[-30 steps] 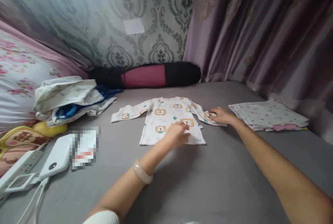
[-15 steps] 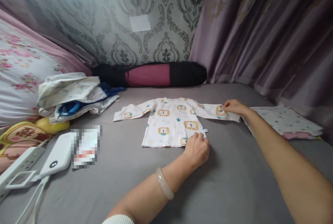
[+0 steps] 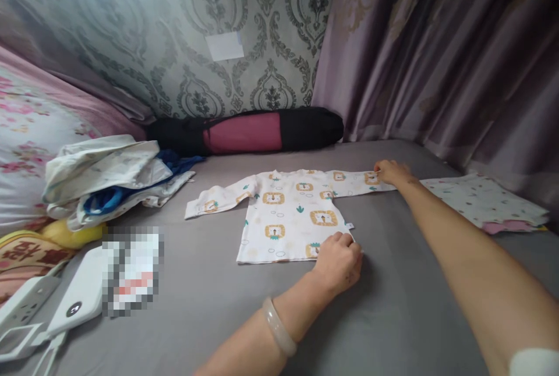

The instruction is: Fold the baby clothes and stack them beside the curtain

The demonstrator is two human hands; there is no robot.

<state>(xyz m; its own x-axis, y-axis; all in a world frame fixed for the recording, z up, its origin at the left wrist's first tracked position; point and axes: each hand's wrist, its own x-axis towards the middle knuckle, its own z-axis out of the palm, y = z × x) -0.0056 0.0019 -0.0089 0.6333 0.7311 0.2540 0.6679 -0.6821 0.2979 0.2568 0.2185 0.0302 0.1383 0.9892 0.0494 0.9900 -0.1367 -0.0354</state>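
A small white long-sleeved shirt (image 3: 290, 213) with lion prints lies spread flat on the grey bed sheet (image 3: 406, 312), its collar toward the wall. My left hand (image 3: 339, 262), with a pale bangle (image 3: 278, 327) on the wrist, is closed on the shirt's lower right corner; the fingertips are hidden behind the knuckles. At the far right, my right hand (image 3: 393, 172) pinches the shirt's right sleeve near the cuff, which it partly covers. The left sleeve (image 3: 218, 197) lies bent and slightly wrinkled, untouched.
Folded patterned cloth (image 3: 484, 198) lies beyond my right forearm. A heap of clothes (image 3: 109, 169) sits at left, near a white power bank (image 3: 81, 288), a power strip (image 3: 26, 306) and a pixelated packet (image 3: 136, 271). A black and maroon long bag (image 3: 244, 131) rests along the wall.
The right sleeve has become straighter and lies a little higher, with my right hand still on it. My left hand remains at the hem corner. The view has shifted slightly.
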